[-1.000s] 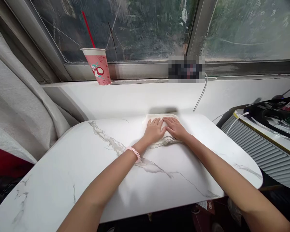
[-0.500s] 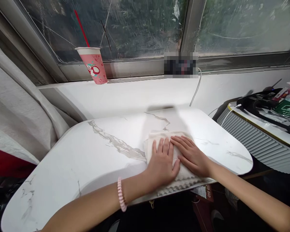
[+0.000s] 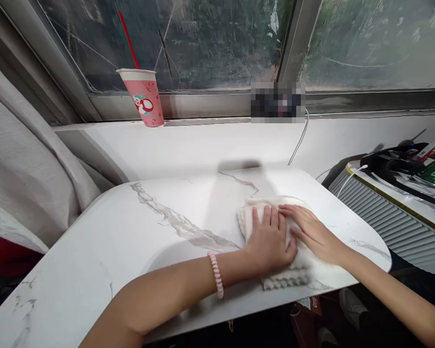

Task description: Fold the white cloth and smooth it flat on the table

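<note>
A folded cream-white cloth (image 3: pixel 300 262) with a bumpy, ridged edge lies on the white marble-patterned table (image 3: pixel 130 232), right of its middle. My left hand (image 3: pixel 270 241) rests flat on top of the cloth, fingers stretched toward the window; a pink beaded bracelet (image 3: pixel 216 275) circles that wrist. Beside it, my right hand (image 3: pixel 316 236) also presses flat on the cloth, its fingers extended and pointing left. The fingertips of the two hands nearly meet. Much of the cloth is hidden beneath them.
On the window ledge stand a pink paper cup (image 3: pixel 145 99) with a red straw and a blurred-out object (image 3: pixel 277 102) with a white cable (image 3: pixel 299 140). Left hangs a grey curtain (image 3: pixel 29 145). A ribbed cabinet (image 3: pixel 380 208) bearing several items stands at the right.
Both hands and the cloth have slid to the right across the table, and the cloth's ridged edge has come away from the table's front edge. The view has shifted slightly.
</note>
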Available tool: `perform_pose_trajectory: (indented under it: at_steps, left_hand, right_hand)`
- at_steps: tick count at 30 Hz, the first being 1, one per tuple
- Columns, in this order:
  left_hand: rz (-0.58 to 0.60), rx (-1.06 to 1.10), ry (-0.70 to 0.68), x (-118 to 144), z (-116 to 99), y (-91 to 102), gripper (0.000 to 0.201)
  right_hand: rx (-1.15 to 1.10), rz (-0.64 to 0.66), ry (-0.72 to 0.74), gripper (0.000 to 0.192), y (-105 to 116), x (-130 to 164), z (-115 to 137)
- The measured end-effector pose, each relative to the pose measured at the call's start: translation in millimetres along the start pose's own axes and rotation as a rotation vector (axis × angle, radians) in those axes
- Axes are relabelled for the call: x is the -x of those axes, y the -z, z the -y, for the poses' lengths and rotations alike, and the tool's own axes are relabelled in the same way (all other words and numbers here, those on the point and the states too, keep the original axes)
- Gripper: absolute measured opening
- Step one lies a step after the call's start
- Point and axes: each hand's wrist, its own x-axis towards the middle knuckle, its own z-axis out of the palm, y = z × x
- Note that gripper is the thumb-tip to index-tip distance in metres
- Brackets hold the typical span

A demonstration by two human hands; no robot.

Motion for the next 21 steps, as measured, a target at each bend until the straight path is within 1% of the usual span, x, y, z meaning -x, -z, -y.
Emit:
perform_pose_trajectory:
  at_steps: [3, 6, 9, 12, 15, 18, 21]
  left_hand:
    - [-0.036, -0.01, 0.039, -34.6, 19.7, -1.5, 0.067]
    - [-0.044, -0.027, 0.102, -67.6, 43.4, -0.6, 0.064]
    - [-0.045, -0.055, 0.141, -94.0, 69.2, 2.6, 0.062]
    - [-0.047, -0.083, 0.167, -112.5, 93.2, 4.9, 0.062]
    - [-0.062, -0.109, 0.168, -125.9, 111.2, 5.6, 0.062]
    - [-0.08, -0.154, 0.142, -137.5, 121.1, 6.3, 0.059]
    - [-0.113, -0.213, 0.12, -147.3, 124.0, 6.8, 0.055]
  right_hand:
    - [0.035, -0.029, -0.03, 0.047, -6.1, -29.2, -25.9]
    - [0.131, -0.061, -0.039, 0.053, -14.1, -64.2, -52.3]
    - [0.19, -0.049, -0.02, 0.055, -21.9, -101.5, -75.0]
    - [0.191, -0.043, 0.006, 0.051, -28.6, -133.9, -91.4]
    - [0.176, -0.058, 0.024, 0.049, -33.8, -156.0, -102.4]
    - [0.167, -0.081, 0.017, 0.046, -37.3, -169.2, -112.1]
    - [0.163, -0.115, -0.024, 0.044, -38.8, -176.8, -120.6]
